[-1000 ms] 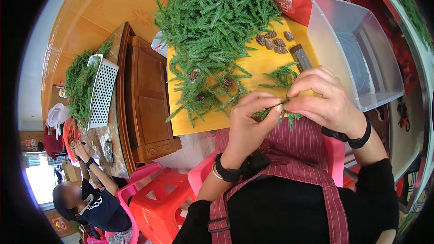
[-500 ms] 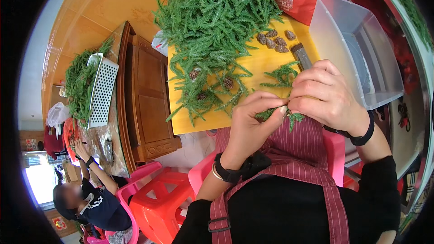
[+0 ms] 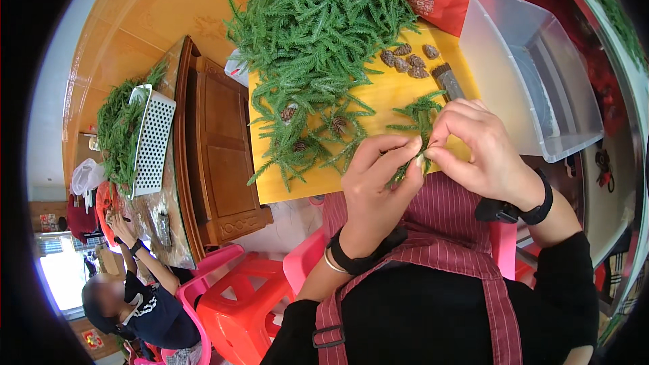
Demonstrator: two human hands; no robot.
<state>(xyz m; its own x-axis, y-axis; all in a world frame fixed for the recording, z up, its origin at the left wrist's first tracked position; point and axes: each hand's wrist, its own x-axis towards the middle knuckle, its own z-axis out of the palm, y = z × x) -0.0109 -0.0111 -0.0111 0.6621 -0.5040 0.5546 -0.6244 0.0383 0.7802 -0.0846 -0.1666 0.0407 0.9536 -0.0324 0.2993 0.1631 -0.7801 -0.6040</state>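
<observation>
I see the green sprig (image 3: 414,155) pinched between my left hand (image 3: 378,186) and right hand (image 3: 483,152), above the yellow counter (image 3: 378,105) edge. Both grips closed on it. Likely light, springy, bristly; best held at the stem.

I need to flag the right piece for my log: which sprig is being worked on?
On the yellow table, below the big green pile, the left hand and right hand pinch one small green sprig. Unlike its neighbours, it is lifted off the board.
</observation>
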